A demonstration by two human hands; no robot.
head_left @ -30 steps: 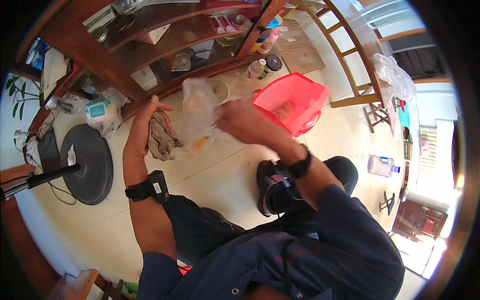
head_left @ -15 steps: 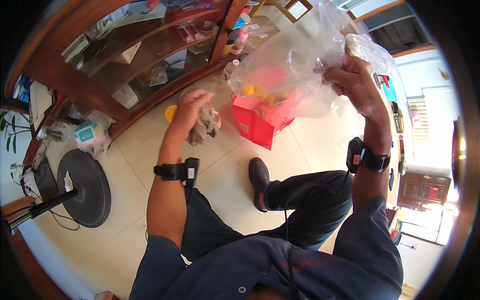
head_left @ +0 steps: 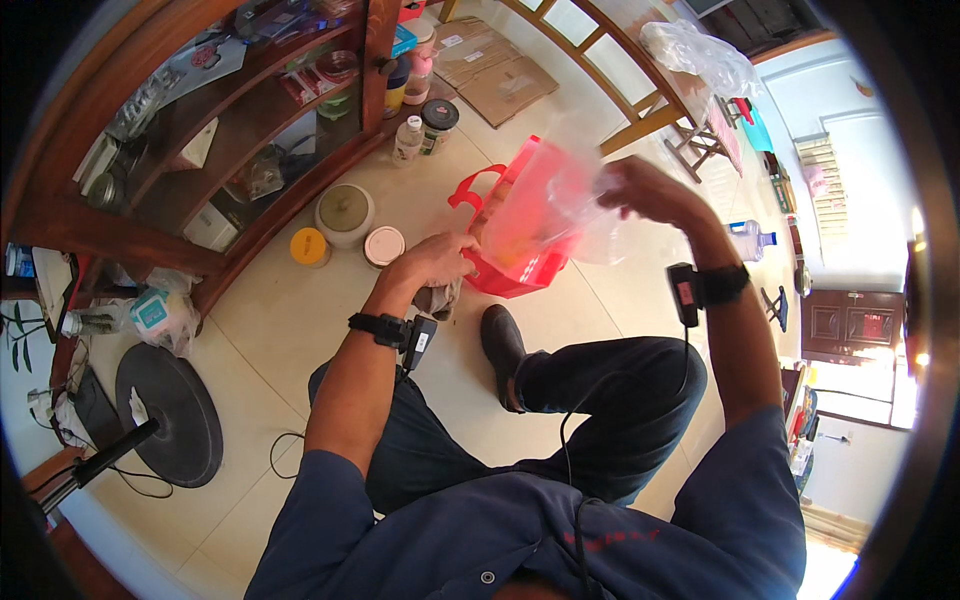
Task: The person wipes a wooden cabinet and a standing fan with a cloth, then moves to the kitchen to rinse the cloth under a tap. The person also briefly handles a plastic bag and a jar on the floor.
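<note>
A person's right hand (head_left: 655, 192) pinches the top of a clear plastic bag (head_left: 553, 205), lifted above a tiled floor (head_left: 400, 345). The left hand (head_left: 432, 264) curls over a crumpled grey-brown cloth (head_left: 440, 300), its fingertips at the near edge of a red bag (head_left: 510, 284); whether they touch that edge cannot be told. The clear bag hangs across the red bag's open mouth, blurred, so how far it reaches inside is unclear. Just beside the left hand stands a pink-lidded jar (head_left: 384, 246), near a yellow-lidded jar (head_left: 310, 246) and a wide white pot (head_left: 345, 214). Beyond them, a small bottle (head_left: 408, 140) and a dark-lidded jar (head_left: 438, 125) stand side by side near a wooden cabinet (head_left: 230, 265). Flattened cardboard (head_left: 495, 75) lies farther back, while a black round base (head_left: 170, 415) rests well apart at left.
</note>
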